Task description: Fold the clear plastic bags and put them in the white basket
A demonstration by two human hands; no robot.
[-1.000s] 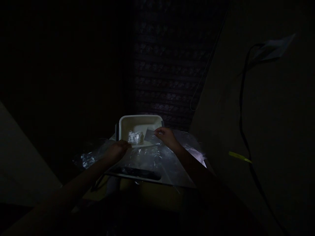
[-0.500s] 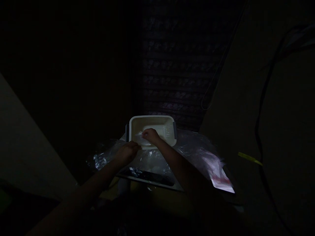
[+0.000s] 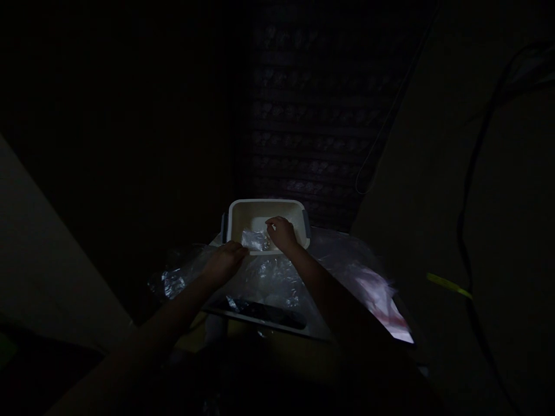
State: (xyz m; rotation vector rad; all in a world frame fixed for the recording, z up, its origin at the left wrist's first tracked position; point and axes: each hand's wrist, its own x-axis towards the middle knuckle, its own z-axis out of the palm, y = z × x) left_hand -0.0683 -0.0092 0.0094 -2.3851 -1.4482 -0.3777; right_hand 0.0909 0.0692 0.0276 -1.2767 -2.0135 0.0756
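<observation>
A pale rectangular tub [image 3: 264,202] with grey side handles stands on the table. Inside it, at the front left, lies a small clear plastic packet [image 3: 252,240]. My left hand [image 3: 226,261] is at the tub's front left corner, its fingers closed at the packet's near edge. My right hand [image 3: 281,232] is over the inside of the tub, right of the packet, with curled fingers; whether they hold anything is too dark to tell. Clear plastic sheeting [image 3: 271,280] is spread in front of the tub.
More crumpled plastic [image 3: 373,286] covers the table's right side. A dark slot [image 3: 264,312] runs along the table's front edge. A black cable with a yellow tag [image 3: 448,284] hangs at the right. Behind is a dark patterned curtain [image 3: 303,138].
My right hand has moved right, away from the packet, which now shows flatter and brighter. My left hand has stayed near the tub's front left corner.
</observation>
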